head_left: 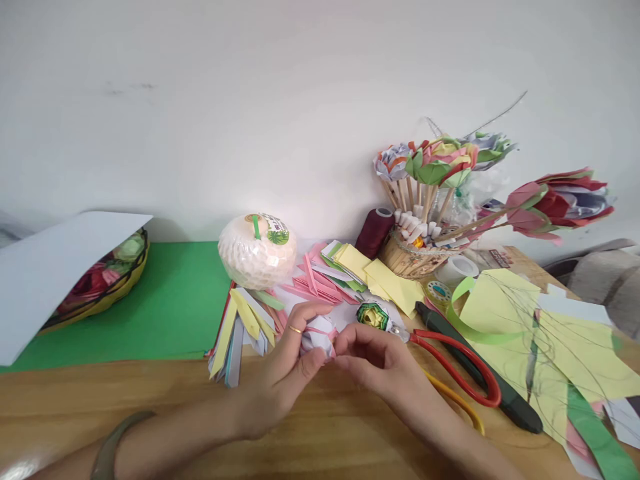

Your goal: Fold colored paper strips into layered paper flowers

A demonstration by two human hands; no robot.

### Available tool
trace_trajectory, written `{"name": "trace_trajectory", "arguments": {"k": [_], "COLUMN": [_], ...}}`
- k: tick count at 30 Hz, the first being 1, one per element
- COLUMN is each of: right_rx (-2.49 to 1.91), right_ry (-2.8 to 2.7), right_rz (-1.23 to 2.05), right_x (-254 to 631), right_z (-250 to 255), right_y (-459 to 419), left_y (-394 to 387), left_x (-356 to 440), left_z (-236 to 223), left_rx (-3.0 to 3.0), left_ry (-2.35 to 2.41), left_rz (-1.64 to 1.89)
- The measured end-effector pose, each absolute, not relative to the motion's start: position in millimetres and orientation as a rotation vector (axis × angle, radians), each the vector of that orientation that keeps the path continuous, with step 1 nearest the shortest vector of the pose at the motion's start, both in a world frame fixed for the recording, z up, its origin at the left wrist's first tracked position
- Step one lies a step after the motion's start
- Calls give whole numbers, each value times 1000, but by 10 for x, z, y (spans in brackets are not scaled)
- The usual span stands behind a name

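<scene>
Can see a white-and-pink folded paper piece (316, 338) at the lower centre of the frame, between both hands. Find it cupped by the thumb and fingers of the left hand (283, 377) and pinched at its right edge by the fingertips of the right hand (383, 360). Can make out, right of centre, a round basket (409, 263) holding wooden sticks (428, 202) topped with paper flowers (440, 163), plus small white pieces (412, 227) near the rim. Note a shallow basket (107, 301) at the far left, with red and green things (90, 287) inside, partly covered by a white sheet (55, 273). Cannot tell their exact shapes.
</scene>
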State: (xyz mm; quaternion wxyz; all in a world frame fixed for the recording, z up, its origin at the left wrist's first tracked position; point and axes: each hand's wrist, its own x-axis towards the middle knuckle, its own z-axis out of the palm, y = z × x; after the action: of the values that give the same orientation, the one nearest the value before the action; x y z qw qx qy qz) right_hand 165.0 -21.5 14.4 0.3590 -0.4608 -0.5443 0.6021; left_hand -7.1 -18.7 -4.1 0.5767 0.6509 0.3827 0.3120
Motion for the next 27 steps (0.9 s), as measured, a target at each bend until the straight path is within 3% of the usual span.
{"name": "trace_trajectory", "arguments": {"k": [16, 21, 27], "right_rx": [-1295, -1228, -1177], "right_ry": [-1387, -1068, -990], "right_rz": [1573, 1896, 1986], "right_x": [1654, 1658, 1664], "right_z": [215, 162, 127], "right_y": [-249, -234, -226], "left_y": [-182, -191, -203], "left_x": [-44, -34, -40], "left_z": [-84, -85, -117], "left_rx": [1698, 1722, 1788], "left_ry": [895, 913, 896], "left_rz": [815, 839, 860]}}
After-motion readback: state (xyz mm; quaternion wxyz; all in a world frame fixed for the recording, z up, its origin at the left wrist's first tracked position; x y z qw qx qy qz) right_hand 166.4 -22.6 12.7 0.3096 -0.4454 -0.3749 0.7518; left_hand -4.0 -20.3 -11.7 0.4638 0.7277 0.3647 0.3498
